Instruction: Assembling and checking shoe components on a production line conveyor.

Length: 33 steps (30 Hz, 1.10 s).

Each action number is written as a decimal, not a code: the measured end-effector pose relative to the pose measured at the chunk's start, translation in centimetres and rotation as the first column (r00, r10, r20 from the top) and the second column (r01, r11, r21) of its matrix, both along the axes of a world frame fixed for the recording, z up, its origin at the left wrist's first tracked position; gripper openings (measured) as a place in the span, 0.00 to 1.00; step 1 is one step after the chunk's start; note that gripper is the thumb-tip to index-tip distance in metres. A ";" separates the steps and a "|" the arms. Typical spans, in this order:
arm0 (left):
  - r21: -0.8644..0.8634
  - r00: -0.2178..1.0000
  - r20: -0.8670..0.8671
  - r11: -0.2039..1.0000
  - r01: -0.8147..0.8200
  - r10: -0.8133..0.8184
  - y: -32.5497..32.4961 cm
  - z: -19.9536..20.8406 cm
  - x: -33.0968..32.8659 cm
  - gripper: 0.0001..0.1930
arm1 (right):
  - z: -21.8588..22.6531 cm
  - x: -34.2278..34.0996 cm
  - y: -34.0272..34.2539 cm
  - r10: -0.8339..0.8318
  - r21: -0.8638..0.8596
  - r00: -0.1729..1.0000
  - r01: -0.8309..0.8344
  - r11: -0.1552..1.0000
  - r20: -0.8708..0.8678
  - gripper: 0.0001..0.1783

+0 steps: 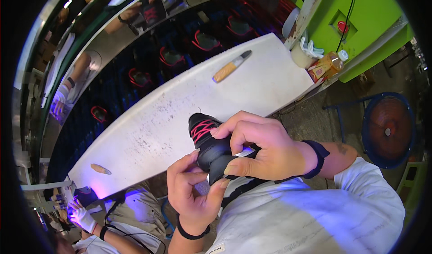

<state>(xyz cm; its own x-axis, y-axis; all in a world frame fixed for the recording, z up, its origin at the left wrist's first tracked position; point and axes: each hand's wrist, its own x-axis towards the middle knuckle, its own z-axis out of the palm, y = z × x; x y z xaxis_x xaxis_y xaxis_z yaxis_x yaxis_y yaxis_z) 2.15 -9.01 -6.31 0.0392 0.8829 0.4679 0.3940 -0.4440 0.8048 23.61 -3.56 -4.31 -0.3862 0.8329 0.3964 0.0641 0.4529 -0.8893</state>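
Observation:
A small black shoe upper [211,151] with pink-red laces is held up in front of my body, over the near edge of the white table. My left hand [193,191] pinches its lower edge between thumb and fingers. From the right, my right hand [263,148] grips the opening, its thumb pressed on the black material and its fingers curled over the side. A bit of white shows under the right fingers and another near the left fingertips. Parts of the upper are hidden behind both hands.
On the white table [148,137] lie a wooden-handled tool [231,67] and a smaller one [101,169]. A cup [302,56] and a drink bottle [328,66] stand far right, by a green machine [369,20]. Red-trimmed shoe parts [171,56] line the dark conveyor. A co-worker's gloved hand [83,218] is lower left; a fan [389,130], right.

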 end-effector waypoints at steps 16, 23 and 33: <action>0.016 0.989 -0.114 0.995 0.096 -0.093 -0.9 0.1 -0.6 0.22 | -1.1 0.2 -1.0 0.059 0.026 0.996 -0.061 0.998 0.062 0.25; 0.046 0.978 -0.185 0.993 0.108 -0.098 0.5 0.8 0.4 0.20 | 1.4 1.5 0.2 -0.015 0.098 0.976 -0.006 0.995 0.219 0.32; -0.032 0.992 -0.073 0.994 0.103 -0.105 1.7 -1.6 3.3 0.17 | -1.5 2.3 1.9 0.156 -0.241 0.985 -0.170 0.955 -0.076 0.18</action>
<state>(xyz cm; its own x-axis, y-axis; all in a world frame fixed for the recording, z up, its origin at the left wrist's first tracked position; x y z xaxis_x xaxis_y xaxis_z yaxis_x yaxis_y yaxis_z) 5.48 -7.35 -7.91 0.1649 0.8850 0.4354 0.4059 -0.4632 0.7878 25.87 -1.68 -5.79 -0.5080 0.8348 0.2122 -0.0454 0.2201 -0.9744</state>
